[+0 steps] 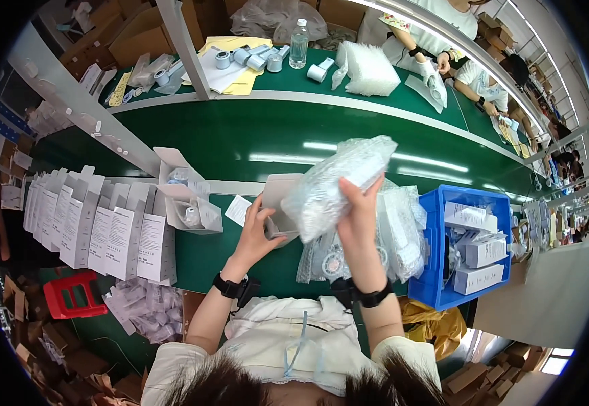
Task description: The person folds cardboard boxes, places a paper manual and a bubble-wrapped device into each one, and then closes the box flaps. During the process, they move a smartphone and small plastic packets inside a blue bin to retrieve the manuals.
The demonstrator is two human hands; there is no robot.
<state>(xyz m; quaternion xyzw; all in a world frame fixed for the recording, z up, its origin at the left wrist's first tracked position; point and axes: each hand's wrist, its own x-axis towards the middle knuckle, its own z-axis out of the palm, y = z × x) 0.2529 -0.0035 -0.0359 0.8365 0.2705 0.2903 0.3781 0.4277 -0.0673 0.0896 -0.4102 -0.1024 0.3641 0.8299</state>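
In the head view, my left hand (252, 237) grips an open white box (281, 188) on the near side of the green workbench (200, 264). My right hand (357, 213) grasps a bubble-wrapped bundle (338, 177), held up just right of the box and partly overlapping it; I can't tell whether they touch. More wrapped packs (401, 233) lie to the right, beside a blue bin (436, 296). White cartons (109, 237) stand in rows at left.

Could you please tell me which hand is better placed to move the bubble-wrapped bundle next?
Probably the right hand: it grips the bubble-wrapped bundle, while the left hand is occupied steadying the open white box.
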